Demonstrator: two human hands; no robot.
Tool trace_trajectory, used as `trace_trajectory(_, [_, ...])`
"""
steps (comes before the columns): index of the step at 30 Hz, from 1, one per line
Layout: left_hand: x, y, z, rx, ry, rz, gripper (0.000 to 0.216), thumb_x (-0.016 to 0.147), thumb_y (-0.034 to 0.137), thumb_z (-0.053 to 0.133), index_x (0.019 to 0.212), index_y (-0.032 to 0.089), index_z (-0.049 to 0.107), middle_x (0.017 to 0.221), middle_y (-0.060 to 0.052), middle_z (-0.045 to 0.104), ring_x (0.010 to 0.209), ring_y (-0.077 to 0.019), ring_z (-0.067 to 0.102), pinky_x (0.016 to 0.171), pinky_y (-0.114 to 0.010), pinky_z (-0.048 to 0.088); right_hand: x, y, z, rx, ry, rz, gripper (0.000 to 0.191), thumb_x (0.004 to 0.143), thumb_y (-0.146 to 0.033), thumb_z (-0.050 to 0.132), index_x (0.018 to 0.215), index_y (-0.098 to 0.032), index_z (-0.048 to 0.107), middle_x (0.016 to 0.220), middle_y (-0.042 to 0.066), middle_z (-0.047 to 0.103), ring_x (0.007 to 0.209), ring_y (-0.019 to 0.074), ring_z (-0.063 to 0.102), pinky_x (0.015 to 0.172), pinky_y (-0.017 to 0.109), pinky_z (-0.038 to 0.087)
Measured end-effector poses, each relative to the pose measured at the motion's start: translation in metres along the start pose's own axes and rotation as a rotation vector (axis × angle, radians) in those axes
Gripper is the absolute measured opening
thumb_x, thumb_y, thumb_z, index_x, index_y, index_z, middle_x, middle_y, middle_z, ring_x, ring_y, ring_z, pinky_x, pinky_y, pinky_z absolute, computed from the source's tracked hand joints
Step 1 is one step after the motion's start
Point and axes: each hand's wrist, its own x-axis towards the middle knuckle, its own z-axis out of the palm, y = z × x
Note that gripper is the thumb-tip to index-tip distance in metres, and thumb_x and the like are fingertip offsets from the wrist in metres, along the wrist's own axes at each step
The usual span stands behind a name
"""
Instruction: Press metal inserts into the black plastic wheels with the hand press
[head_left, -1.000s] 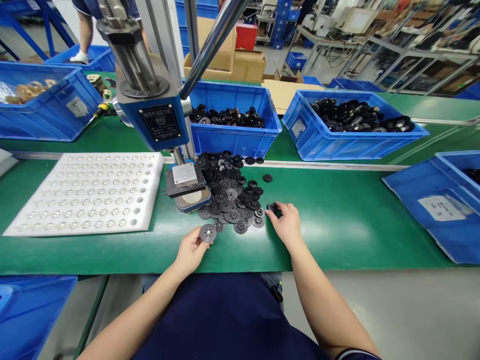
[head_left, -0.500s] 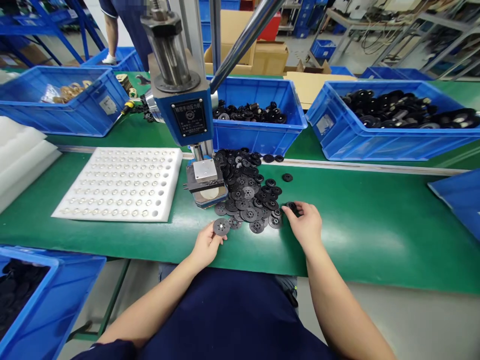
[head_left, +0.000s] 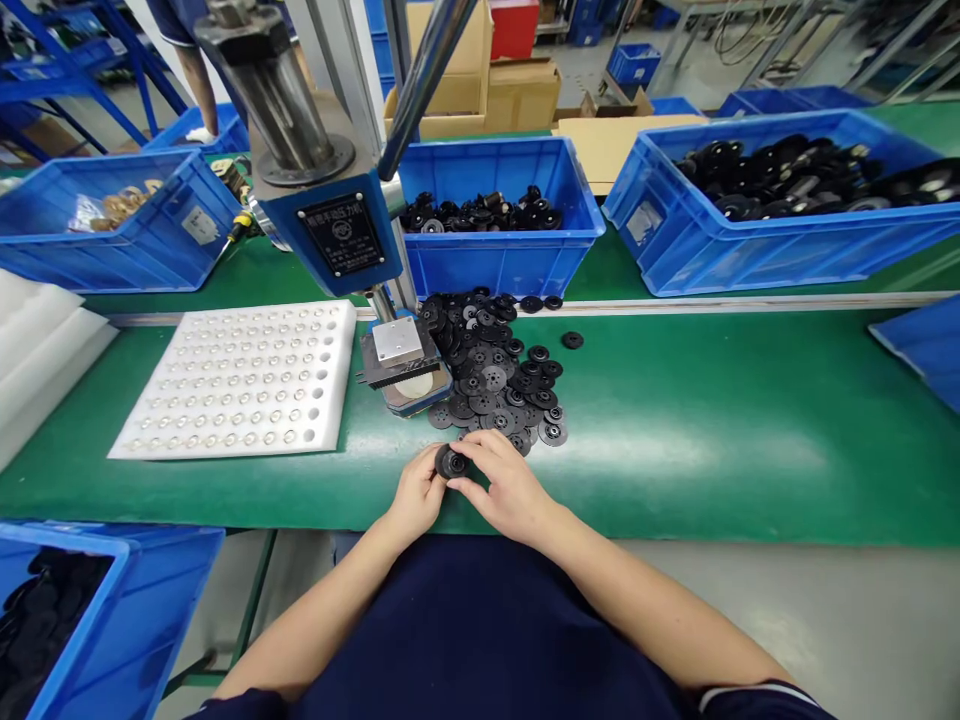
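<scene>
My left hand is closed on the edge of a black disc, which is mostly covered now. With its thumb and fingers, my right hand grips a smaller black round part against the disc's face. Both hands meet above the green bench, close to its front edge. Just beyond them lies a heap of loose black discs. A hand press stands to the left of the heap, its square metal plate above a pale round pad.
On the left lies a white foam tray with rows of small metal-ringed parts. Blue bins of black parts line the back, and another bin sits low at left. A screwdriver rests behind the press. Another person's arm shows far back.
My right hand has come left from the heap's right side, bringing the small round part onto the disc in my left hand. The camera view has shifted slightly.
</scene>
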Motion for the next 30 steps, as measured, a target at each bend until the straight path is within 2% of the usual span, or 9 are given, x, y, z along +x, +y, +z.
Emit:
trace_trajectory(11, [-0.002,-0.001,-0.002,0.036,-0.032,0.009,0.028,0.089,0.018,0.048,0.107,0.019,0.069,0.107,-0.01,0.073,0.101,-0.0236,0.067,0.092,-0.041,0.054,0.001,-0.007,-0.006,-0.046,-0.059,0.005,0.035,0.089,-0.02,0.063,0.124,-0.021,0.058,0.109,0.01,0.06,0.101,0.0227,0.054,0.088,0.044,0.052])
trace_trajectory(18, [-0.006,-0.005,-0.005,0.036,-0.033,0.037,0.028,0.09,0.018,0.05,0.108,0.02,0.072,0.109,-0.009,0.074,0.104,-0.0241,0.069,0.094,-0.041,0.056,-0.002,-0.011,-0.004,-0.145,-0.116,0.033,0.034,0.087,-0.021,0.068,0.12,-0.019,0.06,0.109,0.01,0.063,0.101,0.0241,0.054,0.085,0.043,0.047])
trace_trajectory(24, [-0.008,-0.005,-0.007,0.057,-0.043,0.027,0.027,0.091,0.02,0.051,0.105,0.02,0.074,0.108,-0.009,0.075,0.104,-0.0242,0.07,0.093,-0.041,0.057,-0.008,-0.013,0.002,-0.19,-0.083,0.032,0.033,0.09,-0.023,0.065,0.122,-0.019,0.06,0.106,0.01,0.065,0.096,0.0234,0.053,0.081,0.041,0.045])
trace_trajectory(30, [-0.006,-0.004,-0.012,0.045,-0.072,0.031,0.026,0.09,0.019,0.05,0.099,0.021,0.075,0.104,-0.008,0.077,0.1,-0.0236,0.072,0.09,-0.039,0.059,-0.009,-0.009,0.005,-0.142,-0.079,-0.013,0.041,0.087,-0.022,0.069,0.127,-0.022,0.058,0.108,0.009,0.065,0.1,0.0219,0.053,0.085,0.039,0.044])
